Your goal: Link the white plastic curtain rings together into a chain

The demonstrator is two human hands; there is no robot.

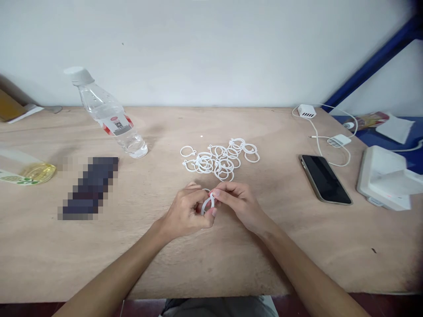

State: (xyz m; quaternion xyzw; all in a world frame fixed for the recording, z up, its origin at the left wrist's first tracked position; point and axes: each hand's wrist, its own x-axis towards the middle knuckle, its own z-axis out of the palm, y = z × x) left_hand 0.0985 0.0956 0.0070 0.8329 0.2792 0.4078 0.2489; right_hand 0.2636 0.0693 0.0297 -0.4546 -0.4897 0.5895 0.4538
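Observation:
Near the middle of the wooden table (139, 264), both hands meet at one white plastic ring (206, 205), which looks like a curtain ring. My left hand (187, 209) is closed around the ring's lower left side, its thumb curled toward the right. With thumb and forefinger, my right hand (243, 202) pinches the ring at its small top part. The fingers hide some of the ring. Just beyond the hands lies a loose pile of similar white rings (221, 160), several of them overlapping.
A water bottle (112, 119) stands at the back left, with a dark pixelated shape (90, 187) nearer. On the right lie a phone (325, 178), a white charger block (306, 111) with cables and a white device (383, 176). A yellow-bottomed clear container (39, 171) sits far left.

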